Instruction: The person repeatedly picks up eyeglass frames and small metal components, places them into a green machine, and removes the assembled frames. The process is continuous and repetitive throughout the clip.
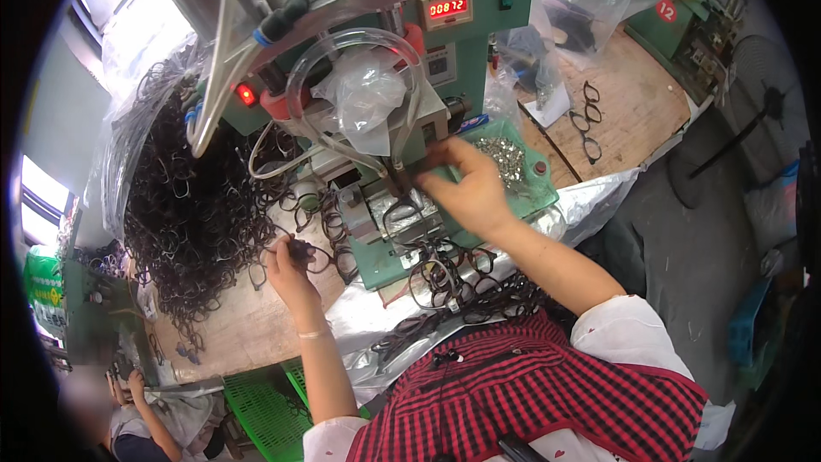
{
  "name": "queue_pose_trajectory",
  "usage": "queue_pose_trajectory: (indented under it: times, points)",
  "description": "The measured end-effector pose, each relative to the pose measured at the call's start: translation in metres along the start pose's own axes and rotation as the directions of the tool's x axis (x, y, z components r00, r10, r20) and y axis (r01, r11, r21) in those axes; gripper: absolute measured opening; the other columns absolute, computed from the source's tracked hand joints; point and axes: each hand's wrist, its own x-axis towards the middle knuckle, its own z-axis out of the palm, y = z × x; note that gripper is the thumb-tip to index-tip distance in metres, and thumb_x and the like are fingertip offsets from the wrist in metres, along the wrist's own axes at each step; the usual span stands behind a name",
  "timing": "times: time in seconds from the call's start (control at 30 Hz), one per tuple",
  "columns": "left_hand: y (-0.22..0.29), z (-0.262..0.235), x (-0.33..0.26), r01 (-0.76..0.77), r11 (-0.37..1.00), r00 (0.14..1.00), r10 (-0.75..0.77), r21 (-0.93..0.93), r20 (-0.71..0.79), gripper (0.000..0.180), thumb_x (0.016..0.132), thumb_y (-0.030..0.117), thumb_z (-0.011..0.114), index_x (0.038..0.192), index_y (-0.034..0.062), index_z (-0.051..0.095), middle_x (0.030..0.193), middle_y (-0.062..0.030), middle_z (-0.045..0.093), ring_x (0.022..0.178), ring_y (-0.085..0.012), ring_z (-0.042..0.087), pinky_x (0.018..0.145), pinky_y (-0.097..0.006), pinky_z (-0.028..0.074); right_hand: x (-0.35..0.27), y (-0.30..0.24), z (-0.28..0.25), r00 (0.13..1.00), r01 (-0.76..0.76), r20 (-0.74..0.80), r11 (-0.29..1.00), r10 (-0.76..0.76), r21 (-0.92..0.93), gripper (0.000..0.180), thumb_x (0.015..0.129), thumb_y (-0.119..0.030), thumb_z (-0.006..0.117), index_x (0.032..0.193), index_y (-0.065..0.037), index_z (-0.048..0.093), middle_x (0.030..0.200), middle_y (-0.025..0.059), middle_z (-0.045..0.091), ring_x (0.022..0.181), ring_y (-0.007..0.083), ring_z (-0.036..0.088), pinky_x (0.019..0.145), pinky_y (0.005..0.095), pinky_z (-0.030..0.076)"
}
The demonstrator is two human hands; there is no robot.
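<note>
My left hand (291, 274) is closed round a dark eyeglass frame (320, 260) above the wooden tabletop, beside the big heap. My right hand (470, 190) reaches in under the head of a green press machine (470, 43). Its fingers are bent together at the work point, and what they pinch is too small and partly hidden to tell. Just left of those fingers, another dark eyeglass frame (402, 221) lies on the machine's metal fixture (369, 216). Several more eyeglass frames (453, 278) sit in a pile between the machine base and my checked apron.
A large heap of dark eyeglass frames (184, 205) covers the table's left. Right of the fixture stands a green tray (540, 192) of small metal parts (503, 159). Clear hoses (295, 94) hang off the machine. A co-worker (141, 415) sits at the lower left near green crates (261, 406).
</note>
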Motion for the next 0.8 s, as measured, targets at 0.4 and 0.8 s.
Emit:
queue_pose_trajectory:
  times: [0.4, 0.8]
  points:
    - [0.103, 0.087, -0.137, -0.097, 0.983, 0.174, -0.138, 0.157, 0.975, 0.020, 0.089, 0.017, 0.069, 0.099, -0.0005, 0.072, 0.105, -0.0185, 0.072, 0.094, -0.0286, 0.070, 0.073, -0.035, 0.055, -0.015, -0.024, 0.028, 0.991, -0.132, 0.046, 0.932, 0.124, 0.337, 0.052, 0.081, -0.002, 0.071, 0.129, 0.001, 0.051, 0.092, 0.0061, 0.069, 0.088, 0.0111, 0.062, 0.087, 0.0265, 0.046]
    - [0.072, 0.111, -0.071, -0.965, 0.262, 0.107, 0.468, -0.022, 0.877, 0.032, 0.072, 0.011, 0.071, 0.103, 0.0132, 0.076, 0.114, -0.0035, 0.071, 0.083, -0.0257, 0.060, 0.093, -0.048, 0.054, 0.001, 0.038, -0.070, 0.949, 0.081, -0.236, 0.886, -0.208, -0.456, 0.030, 0.083, -0.007, 0.065, 0.113, -0.002, 0.067, 0.107, 0.0149, 0.070, 0.104, 0.0305, 0.065, 0.093, 0.0374, 0.049]
